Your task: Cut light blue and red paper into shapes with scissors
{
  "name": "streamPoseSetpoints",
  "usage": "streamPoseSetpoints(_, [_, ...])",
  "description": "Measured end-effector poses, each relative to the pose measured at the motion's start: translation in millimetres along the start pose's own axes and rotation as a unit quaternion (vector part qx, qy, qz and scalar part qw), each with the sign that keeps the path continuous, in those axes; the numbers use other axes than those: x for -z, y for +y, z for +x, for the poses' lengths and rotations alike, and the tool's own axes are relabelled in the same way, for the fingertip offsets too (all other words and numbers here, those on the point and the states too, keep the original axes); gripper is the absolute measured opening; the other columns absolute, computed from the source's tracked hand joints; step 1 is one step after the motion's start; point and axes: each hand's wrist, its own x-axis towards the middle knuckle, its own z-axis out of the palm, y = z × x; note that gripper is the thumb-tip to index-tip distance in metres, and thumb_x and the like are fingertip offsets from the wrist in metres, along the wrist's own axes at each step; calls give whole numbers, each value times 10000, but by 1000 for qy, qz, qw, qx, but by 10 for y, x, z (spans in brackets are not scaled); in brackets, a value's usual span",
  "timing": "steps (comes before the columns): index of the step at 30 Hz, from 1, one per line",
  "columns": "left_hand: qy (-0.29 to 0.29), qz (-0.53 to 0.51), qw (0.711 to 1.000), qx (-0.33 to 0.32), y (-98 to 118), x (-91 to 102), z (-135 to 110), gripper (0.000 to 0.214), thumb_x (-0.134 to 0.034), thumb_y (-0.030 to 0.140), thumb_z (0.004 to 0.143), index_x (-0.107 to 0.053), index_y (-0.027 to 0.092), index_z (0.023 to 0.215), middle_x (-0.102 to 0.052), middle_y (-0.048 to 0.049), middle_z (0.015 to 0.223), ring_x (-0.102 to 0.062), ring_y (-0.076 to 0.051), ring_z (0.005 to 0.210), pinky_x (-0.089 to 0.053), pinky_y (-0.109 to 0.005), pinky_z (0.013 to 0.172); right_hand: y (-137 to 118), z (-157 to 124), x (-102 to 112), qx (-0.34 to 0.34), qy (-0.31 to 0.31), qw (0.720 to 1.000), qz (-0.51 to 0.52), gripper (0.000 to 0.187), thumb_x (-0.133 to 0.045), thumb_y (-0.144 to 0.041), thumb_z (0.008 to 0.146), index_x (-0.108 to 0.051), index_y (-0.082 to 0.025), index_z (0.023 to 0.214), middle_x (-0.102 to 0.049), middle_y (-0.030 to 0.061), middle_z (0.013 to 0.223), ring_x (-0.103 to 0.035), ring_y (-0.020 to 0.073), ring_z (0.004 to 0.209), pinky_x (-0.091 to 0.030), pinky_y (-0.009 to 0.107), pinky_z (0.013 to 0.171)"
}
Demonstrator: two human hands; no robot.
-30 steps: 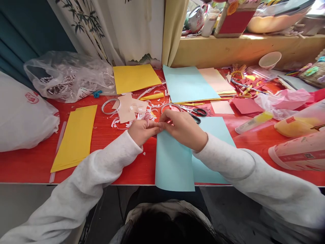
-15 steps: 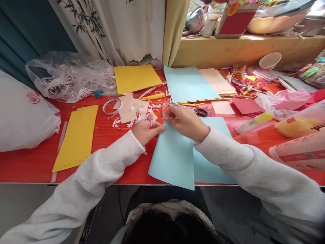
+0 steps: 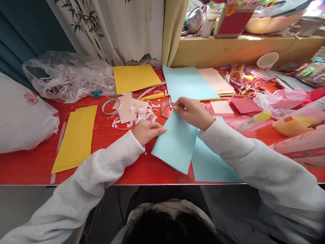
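Note:
A folded light-blue paper sheet [image 3: 175,142] lies tilted on the red table [image 3: 114,159], over another light-blue sheet [image 3: 210,162]. My right hand [image 3: 193,112] pinches the folded sheet's far corner, fingers closed on it. My left hand [image 3: 146,130] rests beside the sheet's left edge, fingers together and pointing right, touching that edge. A small pink scrap sits just above the left hand.
Yellow paper [image 3: 76,137] lies at left, more yellow [image 3: 135,77], blue [image 3: 189,83] and peach sheets at the back. White paper shreds, tape rings [image 3: 109,105], a glue stick [image 3: 254,120], plastic bags [image 3: 66,76] and craft clutter at right surround the work area.
The right hand has pulled the folded blue sheet up and away along the table, turning it to a slant. The left hand stayed nearly in place. The scissors are now hidden.

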Motion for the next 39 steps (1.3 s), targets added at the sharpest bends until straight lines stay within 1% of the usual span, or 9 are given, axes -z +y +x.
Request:
streamPoseSetpoints(3, [-41, 14, 999, 22, 16, 0, -6, 180, -691, 349, 632, -689, 169, 638, -682, -11, 638, -639, -185, 785, -373, -432, 992, 141, 64, 85, -31, 31, 999, -8, 120, -488, -248, 812, -556, -169, 754, -602, 37, 746, -504, 149, 678, -354, 267, 596])
streamPoseSetpoints(7, [-108, -53, 989, 86, 69, 9, -68, 178, -686, 330, 642, -670, 154, 659, -689, -28, 648, -650, -162, 660, -512, -369, 791, 278, 132, 160, -49, 62, 997, -19, 113, -504, -249, 800, -547, -176, 725, -588, 40, 729, -497, 157, 675, -360, 287, 600])
streamPoseSetpoints(13, [-285, -49, 952, 98, 263, 206, -250, 172, -692, 331, 621, -696, 162, 658, -674, -57, 567, -624, -165, 508, -525, -317, 591, 342, 179, 283, -82, 70, 994, 13, 131, -533, -268, 792, -533, -176, 699, -550, 47, 705, -490, 169, 683, -371, 319, 616])
streamPoseSetpoints(15, [-216, -55, 974, 33, 297, 277, -229, 202, -666, 369, 656, -699, 173, 694, -641, -35, 513, -595, -148, 476, -504, -295, 546, 272, 155, 318, -74, 24, 995, 55, 161, -550, -294, 787, -545, -172, 682, -521, 33, 661, -467, 148, 641, -360, 307, 582])
streamPoseSetpoints(18, [2, -21, 996, -91, 267, 301, -124, 235, -659, 389, 674, -683, 173, 764, -646, -19, 633, -584, -122, 577, -485, -277, 606, 64, 103, 313, -30, -52, 992, 112, 200, -569, -327, 777, -561, -168, 655, -474, 3, 596, -410, 110, 569, -330, 283, 536])
streamPoseSetpoints(20, [54, 5, 991, -120, 211, 264, -58, 258, -680, 369, 657, -666, 171, 822, -655, -22, 783, -582, -127, 701, -476, -280, 692, -108, 73, 278, 6, -90, 986, 139, 203, -574, -337, 772, -575, -165, 665, -481, -7, 591, -396, 96, 550, -321, 270, 520])
streamPoseSetpoints(24, [26, 6, 993, -116, 125, 188, -15, 193, -670, 338, 671, -628, 157, 723, -596, 5, 691, -541, -110, 696, -456, -281, 728, -403, 28, 208, 49, -136, 976, 163, 172, -560, -295, 785, -586, -153, 691, -539, -3, 641, -435, 97, 589, -336, 258, 545])
streamPoseSetpoints(27, [30, -9, 993, -114, 114, 179, -22, 196, -671, 327, 667, -586, 152, 640, -547, 25, 612, -508, -91, 632, -451, -277, 690, -509, 7, 186, 59, -121, 982, 134, 151, -548, -239, 790, -562, -147, 671, -547, -1, 656, -445, 95, 601, -341, 252, 561])
streamPoseSetpoints(39, [10, -5, 999, -46, 35, 161, 85, 184, -691, 315, 593, -602, 157, 624, -557, 26, 566, -519, -109, 569, -458, -413, 793, -325, 76, 45, 39, -140, 986, 82, 141, -492, -226, 819, -523, -171, 693, -561, 12, 701, -467, 112, 626, -358, 258, 585])
